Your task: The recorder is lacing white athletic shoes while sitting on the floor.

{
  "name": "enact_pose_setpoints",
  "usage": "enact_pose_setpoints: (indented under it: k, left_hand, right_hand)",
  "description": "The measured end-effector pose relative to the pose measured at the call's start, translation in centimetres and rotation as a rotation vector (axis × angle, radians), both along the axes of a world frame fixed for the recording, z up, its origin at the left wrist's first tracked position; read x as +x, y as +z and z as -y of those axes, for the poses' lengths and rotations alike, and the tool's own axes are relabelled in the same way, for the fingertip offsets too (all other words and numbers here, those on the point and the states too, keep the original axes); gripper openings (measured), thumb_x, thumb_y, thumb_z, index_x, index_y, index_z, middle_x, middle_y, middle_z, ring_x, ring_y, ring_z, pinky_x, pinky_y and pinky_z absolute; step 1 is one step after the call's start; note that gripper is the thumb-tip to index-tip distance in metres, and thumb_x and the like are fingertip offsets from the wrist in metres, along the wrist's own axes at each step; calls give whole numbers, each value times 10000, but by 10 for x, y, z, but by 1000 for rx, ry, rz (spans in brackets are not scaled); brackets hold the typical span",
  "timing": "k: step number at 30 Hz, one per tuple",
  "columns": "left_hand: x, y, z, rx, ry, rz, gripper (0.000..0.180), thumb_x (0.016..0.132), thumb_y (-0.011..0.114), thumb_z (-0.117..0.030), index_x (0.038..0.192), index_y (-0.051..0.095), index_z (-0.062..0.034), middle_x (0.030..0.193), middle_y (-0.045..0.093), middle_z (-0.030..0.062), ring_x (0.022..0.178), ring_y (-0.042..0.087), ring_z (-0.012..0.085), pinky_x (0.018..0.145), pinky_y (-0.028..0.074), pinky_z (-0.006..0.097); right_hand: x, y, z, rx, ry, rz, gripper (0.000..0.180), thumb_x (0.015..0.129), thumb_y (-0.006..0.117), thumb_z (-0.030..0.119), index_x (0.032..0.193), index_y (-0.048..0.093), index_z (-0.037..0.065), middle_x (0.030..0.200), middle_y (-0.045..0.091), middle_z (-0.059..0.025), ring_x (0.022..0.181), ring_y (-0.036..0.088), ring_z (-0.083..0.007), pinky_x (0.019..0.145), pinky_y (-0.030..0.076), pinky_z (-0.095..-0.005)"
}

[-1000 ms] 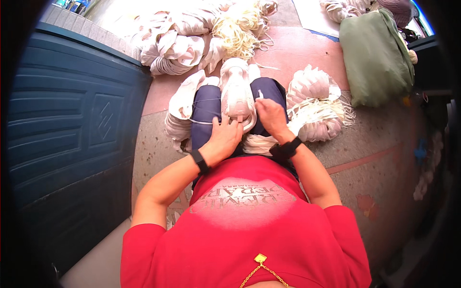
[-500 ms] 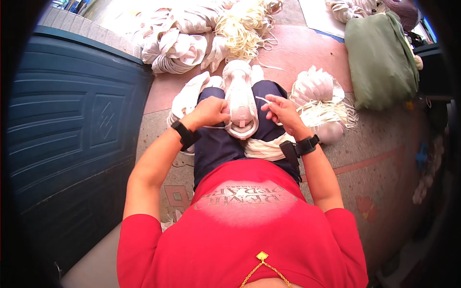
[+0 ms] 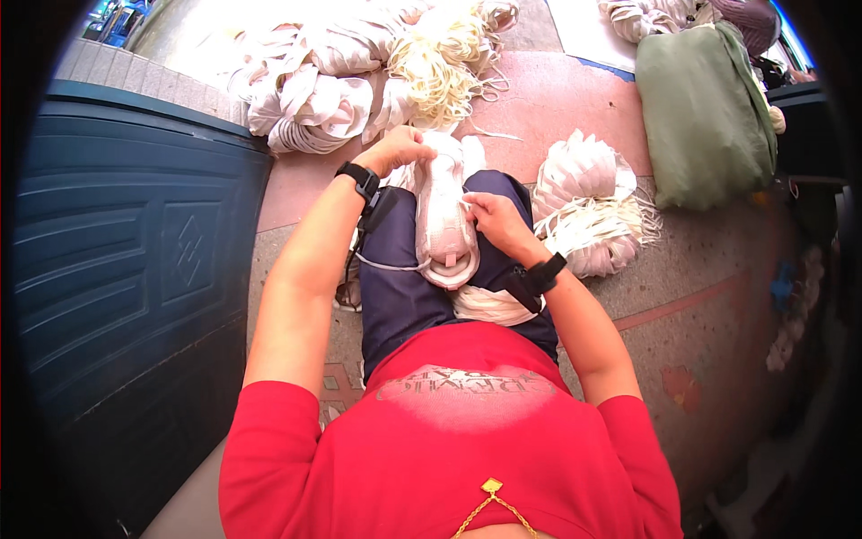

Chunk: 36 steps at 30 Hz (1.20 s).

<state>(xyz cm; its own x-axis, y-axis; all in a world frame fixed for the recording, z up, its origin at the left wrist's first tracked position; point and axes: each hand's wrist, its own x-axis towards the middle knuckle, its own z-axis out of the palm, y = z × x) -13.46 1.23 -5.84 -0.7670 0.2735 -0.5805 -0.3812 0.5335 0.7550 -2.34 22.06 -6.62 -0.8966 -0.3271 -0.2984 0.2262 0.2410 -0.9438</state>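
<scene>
Across my thighs lies a pale pinkish-white shoe [image 3: 445, 193], its collar opening towards me and its other end pointing away. My left hand [image 3: 400, 151] is closed, the fingertips pinching the shoe's far left edge. At the shoe's right side, my right hand [image 3: 499, 222] is closed with thumb and fingers together on a thin white shoelace, mostly hidden by the fingers. A loose length of lace [image 3: 392, 267] curves out from the left side near the collar over my left thigh.
A pile of white shoe uppers [image 3: 314, 103] with a cream bundle of laces [image 3: 435, 72] lies ahead. More stacked uppers [image 3: 582, 171] and laces [image 3: 597, 216] sit right of my knee. A stuffed green sack [image 3: 705, 117] stands beyond; a blue panelled door [image 3: 135, 251] borders the left.
My left hand has moved away from me, from beside the collar to the shoe's far end. My right hand has come down and left, bringing the lace against the shoe's right side.
</scene>
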Motion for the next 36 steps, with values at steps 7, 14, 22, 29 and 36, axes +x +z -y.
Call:
enact_pose_setpoints:
  k: [7, 14, 22, 29, 36]
  left_hand:
    - [29, 0, 6, -215, 3, -563, 248, 676, 630, -184, 824, 599, 13, 764, 615, 104, 673, 580, 213, 638, 453, 325]
    - [93, 19, -24, -432, -91, -653, 244, 684, 649, -240, 745, 604, -9, 679, 586, 186, 675, 585, 322, 620, 460, 404]
    - [92, 15, -33, -471, -5, -634, 233, 659, 663, -226, 707, 584, -13, 682, 588, 180, 664, 586, 321, 606, 465, 390]
    - [91, 14, -35, -457, 119, -534, 290, 636, 679, -265, 740, 622, -1, 681, 613, 146, 642, 607, 239, 620, 476, 318]
    - [91, 16, -35, -457, 153, -494, 303, 645, 680, -271, 759, 624, 4, 669, 615, 134, 623, 607, 217, 607, 476, 296]
  right_hand:
    - [-14, 20, 5, 586, 198, -381, 209, 799, 488, 182, 836, 589, 2, 778, 576, -205, 764, 557, -346, 684, 438, -394]
    - [-23, 7, 7, 387, 130, -287, 221, 798, 480, 198, 788, 580, 1, 812, 574, -207, 788, 551, -352, 679, 430, -417]
    - [-25, 2, 11, 450, 68, -343, 232, 809, 451, 201, 796, 554, -7, 825, 563, -214, 794, 542, -369, 684, 421, -433]
    - [-25, 0, 18, 452, 68, -296, 247, 803, 450, 209, 786, 546, -18, 824, 562, -221, 796, 543, -374, 694, 417, -443]
    - [-29, -3, 30, 435, 69, -155, 243, 790, 458, 195, 775, 571, -20, 825, 559, -233, 804, 542, -371, 700, 421, -436]
